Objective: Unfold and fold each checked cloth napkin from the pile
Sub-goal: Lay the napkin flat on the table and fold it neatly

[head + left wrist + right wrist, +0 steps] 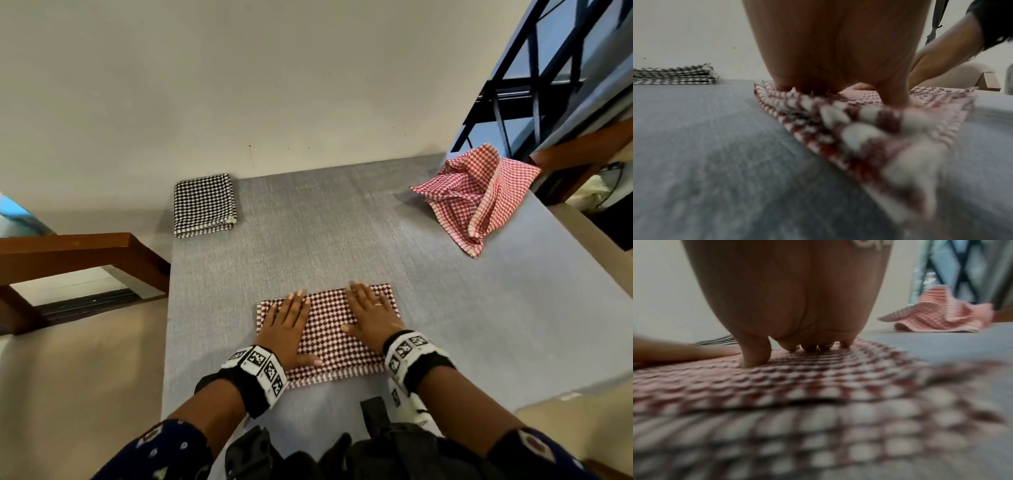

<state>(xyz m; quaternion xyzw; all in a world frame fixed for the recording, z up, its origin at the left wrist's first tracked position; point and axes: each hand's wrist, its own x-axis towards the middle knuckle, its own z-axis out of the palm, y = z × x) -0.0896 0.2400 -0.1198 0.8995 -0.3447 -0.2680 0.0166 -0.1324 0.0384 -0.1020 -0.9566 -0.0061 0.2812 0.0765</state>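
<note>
A dark red and white checked napkin (329, 329) lies folded into a rectangle near the front of the grey table (308, 233). My left hand (287, 325) lies flat on its left half, fingers straight. My right hand (371, 315) presses flat on its right half. In the left wrist view the palm (830, 48) bears down on the napkin (869, 129). The right wrist view shows the fingertips (809, 347) on the cloth (777, 386). A crumpled light red checked napkin (476, 195) lies at the back right. A folded black and white napkin (204, 204) sits at the back left.
The table stands against a plain wall (274, 85). A wooden rail (75, 253) runs to the left and a window with a black grille (548, 68) is at the back right. A black strap or bag (373, 442) sits at the front edge.
</note>
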